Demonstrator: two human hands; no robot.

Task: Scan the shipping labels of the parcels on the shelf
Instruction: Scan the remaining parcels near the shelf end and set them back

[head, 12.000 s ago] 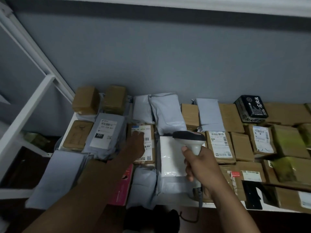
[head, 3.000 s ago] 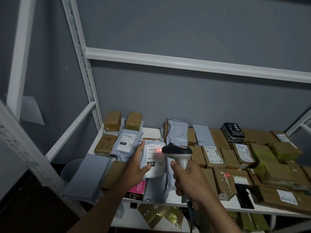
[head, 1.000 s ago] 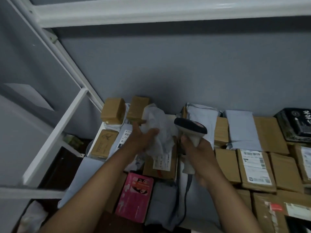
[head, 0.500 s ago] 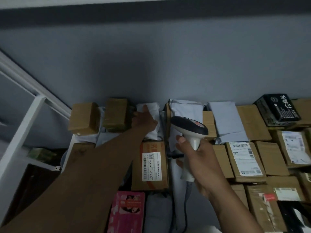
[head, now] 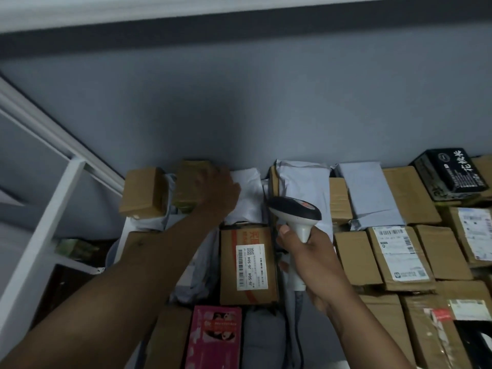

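With your left hand (head: 217, 194) resting on the white bag (head: 247, 198) and your right hand (head: 311, 258) gripping the scanner (head: 295, 211), flip the bag label-up before aiming.

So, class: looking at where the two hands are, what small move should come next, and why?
Probably lift out the white bag that the left hand rests on at the back and turn it until a label faces up. No label shows on it now, and the scanner, gripped in the right hand, hangs close by.
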